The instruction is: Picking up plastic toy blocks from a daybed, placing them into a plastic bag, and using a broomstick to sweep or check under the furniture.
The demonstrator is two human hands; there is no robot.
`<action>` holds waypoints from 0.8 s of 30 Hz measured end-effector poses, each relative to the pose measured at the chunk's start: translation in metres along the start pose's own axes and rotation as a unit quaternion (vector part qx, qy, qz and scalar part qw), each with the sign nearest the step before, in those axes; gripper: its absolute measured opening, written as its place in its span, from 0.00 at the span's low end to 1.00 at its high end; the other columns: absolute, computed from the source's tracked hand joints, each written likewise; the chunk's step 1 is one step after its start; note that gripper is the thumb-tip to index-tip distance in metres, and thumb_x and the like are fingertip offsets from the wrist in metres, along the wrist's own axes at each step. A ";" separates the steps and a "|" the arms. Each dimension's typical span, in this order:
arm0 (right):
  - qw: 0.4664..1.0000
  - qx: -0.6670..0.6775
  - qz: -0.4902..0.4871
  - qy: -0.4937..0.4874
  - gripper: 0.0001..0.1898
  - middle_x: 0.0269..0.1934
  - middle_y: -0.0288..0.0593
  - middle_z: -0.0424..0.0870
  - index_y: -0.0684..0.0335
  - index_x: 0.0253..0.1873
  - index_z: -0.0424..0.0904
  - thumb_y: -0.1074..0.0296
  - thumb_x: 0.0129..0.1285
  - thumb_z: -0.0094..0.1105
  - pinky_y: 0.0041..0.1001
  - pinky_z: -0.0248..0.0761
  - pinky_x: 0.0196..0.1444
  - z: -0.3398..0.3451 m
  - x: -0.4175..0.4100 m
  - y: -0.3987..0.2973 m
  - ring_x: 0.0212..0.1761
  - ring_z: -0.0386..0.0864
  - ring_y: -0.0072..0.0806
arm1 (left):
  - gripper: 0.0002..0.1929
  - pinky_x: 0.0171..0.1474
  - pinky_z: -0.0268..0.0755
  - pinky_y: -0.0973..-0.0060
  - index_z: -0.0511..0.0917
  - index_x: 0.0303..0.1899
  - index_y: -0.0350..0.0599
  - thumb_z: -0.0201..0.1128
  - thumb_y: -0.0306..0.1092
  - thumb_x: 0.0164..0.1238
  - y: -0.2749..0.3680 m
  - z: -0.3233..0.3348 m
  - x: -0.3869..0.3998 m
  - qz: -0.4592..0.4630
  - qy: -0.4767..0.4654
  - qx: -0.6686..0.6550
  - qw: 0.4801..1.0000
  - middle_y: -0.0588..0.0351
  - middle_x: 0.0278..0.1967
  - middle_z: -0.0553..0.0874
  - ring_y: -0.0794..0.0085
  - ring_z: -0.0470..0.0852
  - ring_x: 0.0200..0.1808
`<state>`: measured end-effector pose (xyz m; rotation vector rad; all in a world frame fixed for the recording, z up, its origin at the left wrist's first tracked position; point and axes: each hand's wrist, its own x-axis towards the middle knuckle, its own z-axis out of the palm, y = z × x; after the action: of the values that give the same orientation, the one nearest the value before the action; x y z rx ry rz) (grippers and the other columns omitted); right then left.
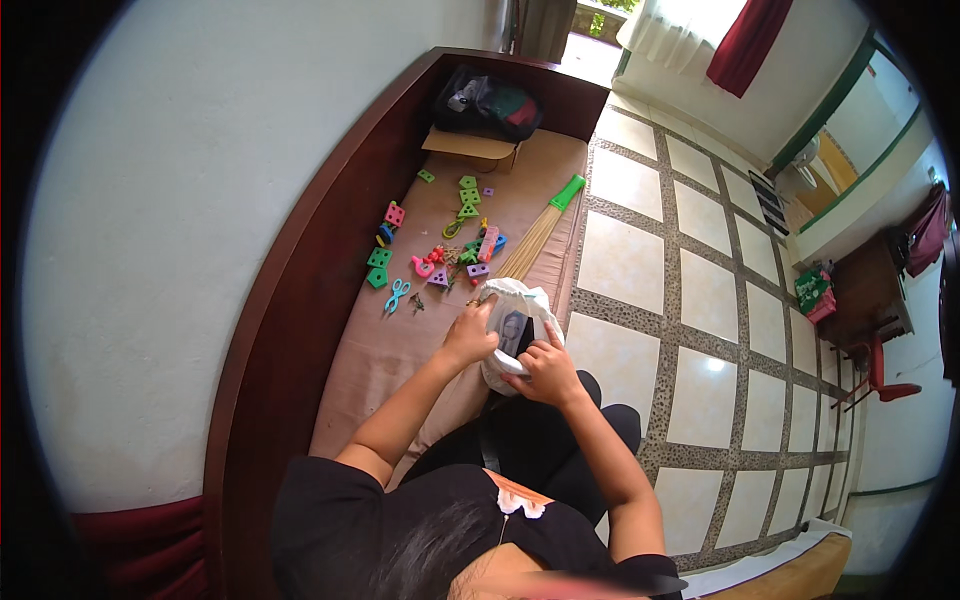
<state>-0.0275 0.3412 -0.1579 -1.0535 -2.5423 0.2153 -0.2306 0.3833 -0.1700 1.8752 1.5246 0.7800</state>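
Observation:
A white cloth pouch (504, 288) rests by my lap, its mouth spread wide. My left hand (472, 331) grips its left rim, and my right hand (553, 369) holds the right rim with the fingers bent over the edge. Inside the pouch lie a flat piece with a printed grey picture (512, 331) and something dark beside it. Beyond the pouch, a hand broom of thin sticks (529, 244) with a green handle lies on the brown mattress (375, 360). Its lower end is hidden behind the pouch.
Green perforated blocks (379, 258), purple blocks (478, 270), blue toy scissors (397, 295) and a pink toy (422, 266) lie scattered on the mattress. A cardboard box (471, 148) stands under a dark clear-topped bag (487, 105). A wooden bed frame (292, 270) borders the left; tiled floor (619, 251) lies right.

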 end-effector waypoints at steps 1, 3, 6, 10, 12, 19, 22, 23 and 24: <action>0.999 -0.002 -0.002 0.052 0.17 0.26 0.41 0.81 0.58 0.27 0.82 0.49 0.57 0.67 0.51 0.47 0.77 0.001 -0.003 -0.004 0.40 0.82 0.36 | 0.35 0.68 0.64 0.60 0.68 0.64 0.28 0.55 0.25 0.46 0.003 -0.003 -0.002 -0.003 0.002 0.000 1.000 0.28 0.62 0.72 0.41 0.70 0.66; 0.998 -0.005 0.020 0.056 0.16 0.30 0.38 0.82 0.57 0.31 0.82 0.49 0.54 0.70 0.54 0.44 0.77 0.007 -0.008 -0.009 0.46 0.81 0.33 | 0.36 0.68 0.64 0.60 0.68 0.65 0.30 0.56 0.26 0.46 0.007 -0.009 -0.006 0.019 -0.012 -0.011 1.000 0.29 0.62 0.73 0.40 0.70 0.65; 0.992 0.003 0.039 0.118 0.15 0.34 0.37 0.83 0.57 0.35 0.83 0.51 0.53 0.71 0.54 0.45 0.76 0.017 -0.012 -0.014 0.48 0.80 0.34 | 0.35 0.69 0.62 0.58 0.70 0.65 0.35 0.56 0.26 0.47 0.001 -0.006 -0.009 0.030 -0.004 -0.035 0.999 0.30 0.62 0.72 0.40 0.69 0.66; 0.983 0.022 0.056 0.174 0.17 0.39 0.37 0.82 0.57 0.40 0.83 0.53 0.51 0.73 0.53 0.50 0.74 0.019 -0.014 -0.014 0.52 0.78 0.37 | 0.28 0.60 0.72 0.64 0.77 0.60 0.40 0.61 0.27 0.53 0.004 -0.009 -0.010 0.108 0.035 -0.011 0.993 0.36 0.63 0.74 0.53 0.79 0.58; 0.977 0.026 0.073 0.196 0.19 0.41 0.38 0.82 0.57 0.42 0.83 0.53 0.50 0.74 0.51 0.53 0.73 0.018 -0.017 -0.014 0.54 0.77 0.38 | 0.18 0.40 0.74 0.79 0.84 0.53 0.43 0.66 0.28 0.59 0.013 -0.019 -0.010 0.122 0.101 -0.134 0.978 0.45 0.63 0.76 0.76 0.80 0.36; 0.979 0.024 0.068 0.192 0.18 0.41 0.38 0.83 0.57 0.42 0.83 0.54 0.51 0.73 0.49 0.54 0.72 0.019 -0.019 -0.014 0.56 0.77 0.39 | 0.10 0.33 0.72 0.80 0.86 0.43 0.44 0.66 0.25 0.60 -0.061 -0.037 0.020 -0.062 0.233 -0.173 0.955 0.50 0.54 0.83 0.77 0.82 0.41; 0.979 0.022 0.061 0.193 0.18 0.41 0.38 0.82 0.57 0.42 0.83 0.54 0.51 0.73 0.48 0.54 0.72 0.020 -0.016 -0.016 0.56 0.76 0.39 | 0.11 0.43 0.77 0.72 0.85 0.42 0.45 0.65 0.23 0.56 -0.124 -0.036 0.027 -0.051 0.293 -0.044 0.954 0.49 0.49 0.84 0.67 0.83 0.47; 0.978 0.024 0.063 0.197 0.17 0.40 0.38 0.82 0.57 0.41 0.82 0.54 0.51 0.73 0.49 0.56 0.71 0.020 -0.015 -0.017 0.56 0.76 0.40 | 0.11 0.43 0.77 0.72 0.85 0.42 0.45 0.65 0.23 0.56 -0.140 -0.035 0.027 -0.052 0.295 -0.042 0.953 0.49 0.49 0.84 0.67 0.83 0.47; 0.977 0.028 0.063 0.200 0.16 0.40 0.39 0.82 0.57 0.40 0.82 0.55 0.51 0.73 0.49 0.57 0.71 0.020 -0.014 -0.018 0.55 0.77 0.40 | 0.12 0.48 0.76 0.68 0.85 0.41 0.45 0.65 0.23 0.54 -0.154 -0.036 0.026 -0.084 0.317 -0.009 0.945 0.49 0.49 0.83 0.63 0.82 0.51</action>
<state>-0.0379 0.3185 -0.1751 -1.1112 -2.1024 0.0950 -0.3509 0.4378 -0.2605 1.5173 2.0123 1.3975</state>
